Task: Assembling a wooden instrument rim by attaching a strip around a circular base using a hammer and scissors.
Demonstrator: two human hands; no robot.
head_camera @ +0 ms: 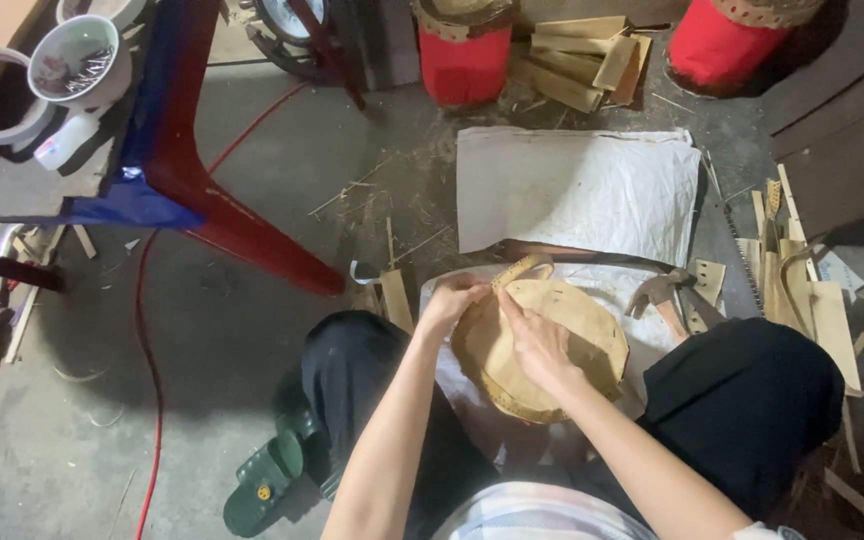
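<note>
Fitting a thin bamboo strip (522,269) along the rim of a round woven disc (552,345) looks like the step in hand. The disc lies between the person's knees on a white sack (577,190) spread on the floor. The left hand (455,297) pinches the strip at the disc's far edge; the right hand (535,340) presses flat, fingers open, on the disc. A hammer (660,295) lies just right of it. The next move likely calls for holding the strip snug against the rim.

left hand (455,297) grips round wooden disc (542,348) rim | right hand (537,345) flat on it (hammer (657,293) beside)
</note>
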